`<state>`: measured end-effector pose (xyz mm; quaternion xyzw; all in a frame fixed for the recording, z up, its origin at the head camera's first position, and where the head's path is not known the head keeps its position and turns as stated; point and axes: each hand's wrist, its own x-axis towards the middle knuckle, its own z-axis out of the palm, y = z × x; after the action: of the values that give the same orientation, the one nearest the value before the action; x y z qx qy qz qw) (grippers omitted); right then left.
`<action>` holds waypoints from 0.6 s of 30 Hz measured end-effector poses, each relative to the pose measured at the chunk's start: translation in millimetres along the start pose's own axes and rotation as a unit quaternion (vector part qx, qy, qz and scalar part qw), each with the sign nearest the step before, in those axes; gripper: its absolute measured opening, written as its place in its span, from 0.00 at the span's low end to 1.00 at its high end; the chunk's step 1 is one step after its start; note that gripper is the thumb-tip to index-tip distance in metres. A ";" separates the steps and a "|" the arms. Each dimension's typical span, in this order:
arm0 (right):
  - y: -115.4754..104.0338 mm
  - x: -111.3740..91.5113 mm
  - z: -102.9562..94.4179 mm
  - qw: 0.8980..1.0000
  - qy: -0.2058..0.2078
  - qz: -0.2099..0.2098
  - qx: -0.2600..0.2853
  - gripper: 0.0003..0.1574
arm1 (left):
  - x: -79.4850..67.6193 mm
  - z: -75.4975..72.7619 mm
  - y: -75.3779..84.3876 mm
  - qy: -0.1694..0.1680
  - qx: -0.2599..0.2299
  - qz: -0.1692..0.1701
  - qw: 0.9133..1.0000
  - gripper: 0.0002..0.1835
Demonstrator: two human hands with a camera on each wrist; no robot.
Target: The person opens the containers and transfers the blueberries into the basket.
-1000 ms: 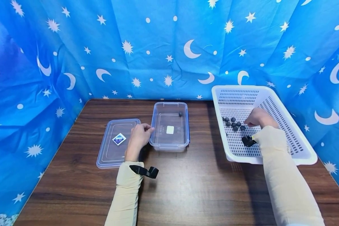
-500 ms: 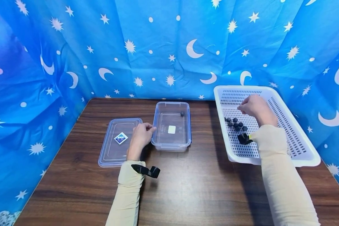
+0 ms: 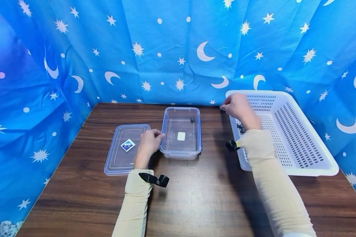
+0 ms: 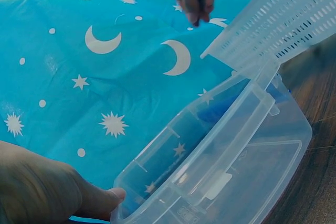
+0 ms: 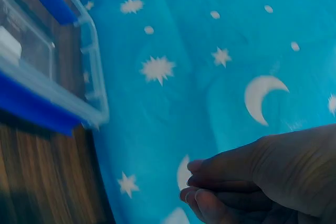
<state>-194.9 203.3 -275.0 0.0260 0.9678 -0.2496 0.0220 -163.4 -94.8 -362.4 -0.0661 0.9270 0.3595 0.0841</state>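
My left hand (image 3: 149,144) is at the left rim of a clear food container (image 3: 169,154) with blue side edges. In the left wrist view, a fingertip (image 4: 118,193) touches the container's corner; the other fingers are hidden. One small dark ball (image 3: 192,119), like a blueberry, lies inside at the far right. Over the left rim of a white perforated basket (image 3: 296,141), my right hand (image 3: 238,107) pinches another dark ball (image 3: 222,108). In the right wrist view, its fingertips (image 5: 195,166) are together and mostly hide the ball. More dark balls (image 3: 241,128) show partly below that hand.
A clear lid (image 3: 118,164) with a blue edge and a diamond label lies on the wooden table (image 3: 190,197), left of the container and partly behind my left hand. A blue curtain (image 3: 172,72) with stars and moons hangs behind the table.
My right hand has risen out of the basket and moved left over its rim, carrying a dark ball. The left hand stays at the container.
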 end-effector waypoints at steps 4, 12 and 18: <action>-19.1 8.4 16.0 1.000 -0.009 -0.022 -0.015 0.14 | -0.8 -1.3 -0.1 0.000 0.000 0.002 1.000 0.15; -52.0 19.8 44.9 0.997 -0.032 -0.063 -0.024 0.13 | -1.0 -3.1 -2.2 0.016 0.010 0.024 1.000 0.15; -64.0 23.7 61.7 0.997 -0.054 -0.051 -0.006 0.15 | -0.5 -1.1 -2.9 0.015 0.006 0.027 0.999 0.15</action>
<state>-220.6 118.5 -299.4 -0.0366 0.9667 -0.2454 0.0619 -162.5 -97.6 -363.3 -0.0455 0.9317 0.3551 0.0606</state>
